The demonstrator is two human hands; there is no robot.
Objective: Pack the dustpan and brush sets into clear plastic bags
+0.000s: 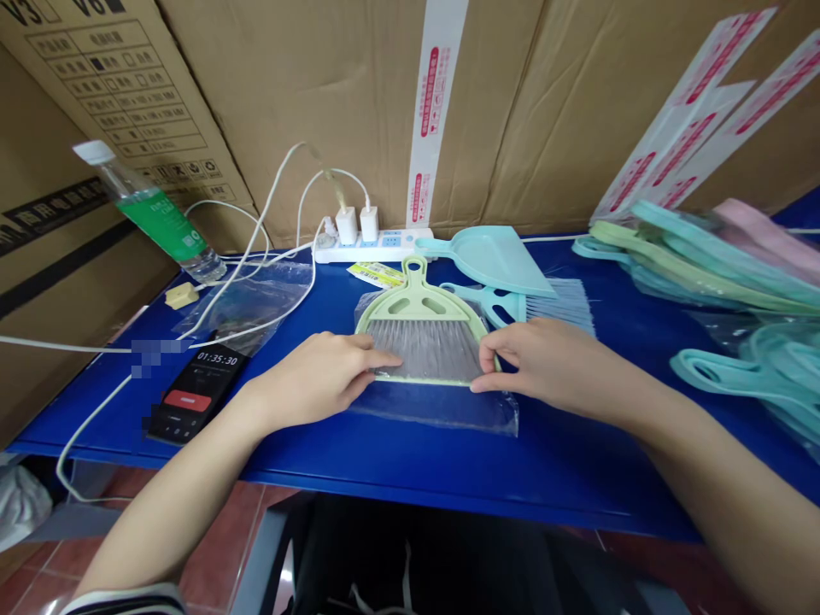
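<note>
A light green dustpan and brush set (pixel 419 346) lies on the blue table in a clear plastic bag (pixel 442 410), its handle pointing away from me and its grey bristles toward me. My left hand (pixel 326 376) grips its lower left corner, the index finger stretched over the bristles and the thumb low at the edge. At the lower right corner, my right hand (pixel 529 363) pinches the edge between thumb and curled fingers. The bag's loose end spreads flat toward me. Just behind lie a light blue dustpan (pixel 490 260) and a light blue brush (pixel 557 307), both unbagged.
Bagged dustpan sets (pixel 705 256) in green, blue and pink pile up at the right, with more blue ones (pixel 769 367) nearer me. A power strip (pixel 384 248), white cables, a tilted water bottle (pixel 160 222) and a phone (pixel 198 389) occupy the left and back. Cardboard boxes (pixel 333 94) wall the rear.
</note>
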